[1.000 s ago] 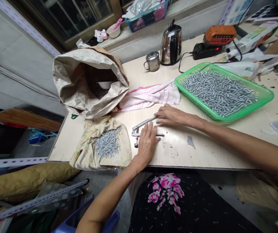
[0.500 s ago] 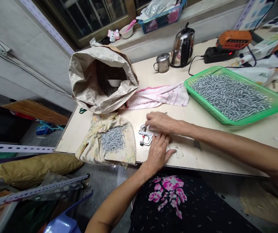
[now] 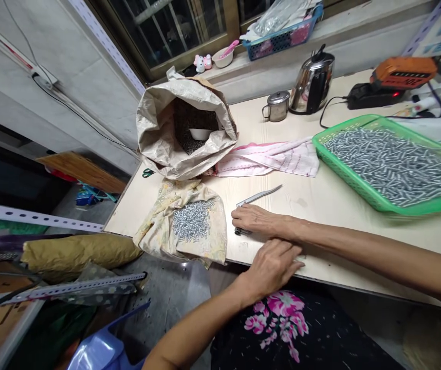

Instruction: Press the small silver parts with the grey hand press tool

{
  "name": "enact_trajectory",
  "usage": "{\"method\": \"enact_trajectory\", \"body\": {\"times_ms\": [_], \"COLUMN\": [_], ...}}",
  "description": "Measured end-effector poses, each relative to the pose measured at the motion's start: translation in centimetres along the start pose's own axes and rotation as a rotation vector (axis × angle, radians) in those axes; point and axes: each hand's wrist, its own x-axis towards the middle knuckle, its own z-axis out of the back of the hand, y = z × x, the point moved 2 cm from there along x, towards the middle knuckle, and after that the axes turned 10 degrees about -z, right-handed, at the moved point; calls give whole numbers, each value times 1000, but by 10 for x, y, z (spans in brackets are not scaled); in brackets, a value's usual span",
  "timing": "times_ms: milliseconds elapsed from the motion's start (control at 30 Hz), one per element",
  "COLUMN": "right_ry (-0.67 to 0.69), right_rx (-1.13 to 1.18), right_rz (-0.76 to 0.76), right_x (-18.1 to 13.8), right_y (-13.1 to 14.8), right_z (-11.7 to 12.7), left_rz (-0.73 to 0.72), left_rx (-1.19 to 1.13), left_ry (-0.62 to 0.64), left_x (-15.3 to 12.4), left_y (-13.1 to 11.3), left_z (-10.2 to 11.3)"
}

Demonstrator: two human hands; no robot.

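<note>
My right hand lies over a small metal clamp on the table, fingers curled down on it; only the clamp's end shows at the fingertips. My left hand rests flat at the table's front edge, just below the right one, fingers stretched out and holding nothing. A pair of metal tweezers lies just beyond the right hand. To the left, a flowered cloth carries a heap of small silver screws.
An open paper sack with dark parts and a white bowl stands at the back left. A pink-and-white cloth, a green tray full of silver screws, a kettle, a lidded metal mug and an orange device stand further back.
The view has swung left. Both hands have drawn nearer the table's front edge; the right hand now covers the clamp and the left hand has come off it. The tweezers lie uncovered.
</note>
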Motion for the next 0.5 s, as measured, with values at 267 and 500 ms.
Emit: {"method": "enact_trajectory", "body": {"times_ms": [267,500], "right_ry": [-680,-788], "right_rx": [365,-423], "right_rz": [-265,-875], "right_x": [-57,-169], "right_y": [-21,-63], "right_z": [47,125], "left_rz": [434,722], "left_rx": [538,731], "left_ry": [-306,-76], "left_x": [-62,-62], "left_y": [65,141], "left_z": [90,122]}}
